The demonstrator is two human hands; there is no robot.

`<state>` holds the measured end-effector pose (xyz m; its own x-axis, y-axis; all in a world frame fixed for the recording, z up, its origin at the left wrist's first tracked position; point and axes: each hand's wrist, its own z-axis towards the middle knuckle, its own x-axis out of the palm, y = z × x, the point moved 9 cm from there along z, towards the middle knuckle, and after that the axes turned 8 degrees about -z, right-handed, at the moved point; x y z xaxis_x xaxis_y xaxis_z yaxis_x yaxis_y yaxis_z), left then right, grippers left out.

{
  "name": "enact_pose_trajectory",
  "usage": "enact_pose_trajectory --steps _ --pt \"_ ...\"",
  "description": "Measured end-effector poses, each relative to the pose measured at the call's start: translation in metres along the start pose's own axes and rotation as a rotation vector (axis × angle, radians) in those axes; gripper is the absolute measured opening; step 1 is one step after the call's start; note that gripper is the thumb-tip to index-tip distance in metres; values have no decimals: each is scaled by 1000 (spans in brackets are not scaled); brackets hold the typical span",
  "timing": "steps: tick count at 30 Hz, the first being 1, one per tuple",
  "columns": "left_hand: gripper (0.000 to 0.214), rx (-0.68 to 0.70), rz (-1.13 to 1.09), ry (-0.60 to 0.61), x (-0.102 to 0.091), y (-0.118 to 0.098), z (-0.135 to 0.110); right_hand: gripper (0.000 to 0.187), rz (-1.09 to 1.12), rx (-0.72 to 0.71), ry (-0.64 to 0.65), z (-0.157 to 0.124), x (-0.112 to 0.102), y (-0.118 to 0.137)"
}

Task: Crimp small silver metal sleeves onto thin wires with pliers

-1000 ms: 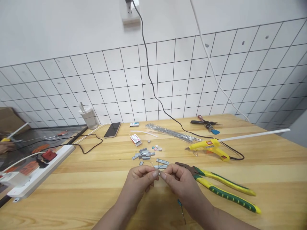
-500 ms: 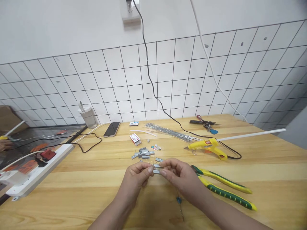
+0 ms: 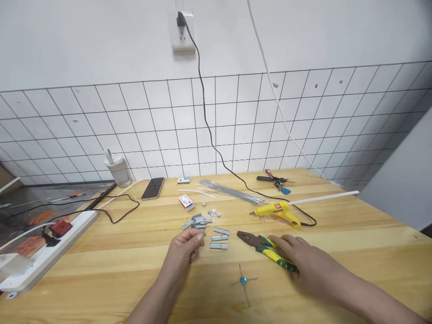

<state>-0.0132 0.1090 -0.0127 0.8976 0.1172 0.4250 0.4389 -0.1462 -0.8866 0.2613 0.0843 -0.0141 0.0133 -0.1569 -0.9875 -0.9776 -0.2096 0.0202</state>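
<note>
Tabletop (image 3: 128, 274): pale wood, visible grain, smooth with a light sheen. Pliers (image 3: 259, 245): head in dull brown metal, matt and rough-looking; handle sleeves in green and yellow, apparently plastic or rubber. Staple strips (image 3: 218, 246): bare grey metal, smooth, reflective. Wire bundle (image 3: 232, 191): bright metal, shiny. Wire cross (image 3: 243, 281): thin metal arms, twisted-looking, with a glossy blue centre, material indeterminate. Glue gun (image 3: 273, 209): smooth yellow plastic; its glue stick (image 3: 324, 197) whitish, plastic-looking. Phone (image 3: 153, 188): dark, glossy, glass-like face. Small box (image 3: 186, 202): printed paper or card. Power strip (image 3: 33, 267): smooth white plastic.
</note>
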Motion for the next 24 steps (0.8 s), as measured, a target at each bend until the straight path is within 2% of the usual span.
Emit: enact_pose_trajectory --steps 3,5,8,10,13,15,18,21,24 --pt "26 -28 -24 13 3 3 -2 81 -105 31 -37 1 8 4" --pt "26 -28 -31 26 5 3 -4 76 -109 40 -72 2 7 7" --pt "26 -50 -75 79 11 2 -8 60 63 83 -91 3 1 3" --pt "24 -83 -129 124 15 2 -11 49 349 102 -79 4 -6 1" --pt "22 -137 -219 173 22 3 -16 34 1015 78 -67 4 -23 15" --pt "22 -163 -268 191 25 3 -18 38 1472 60 -62 5 -37 33" --pt "23 -160 -292 195 26 -1 -20 47 1820 -33 56 10 -51 69" --pt "19 -113 -297 198 24 -8 -20 56 1876 -203 203 16 -57 95" --pt "16 -102 -337 240 25 -14 -22 59 1675 -352 225 25 -56 95"
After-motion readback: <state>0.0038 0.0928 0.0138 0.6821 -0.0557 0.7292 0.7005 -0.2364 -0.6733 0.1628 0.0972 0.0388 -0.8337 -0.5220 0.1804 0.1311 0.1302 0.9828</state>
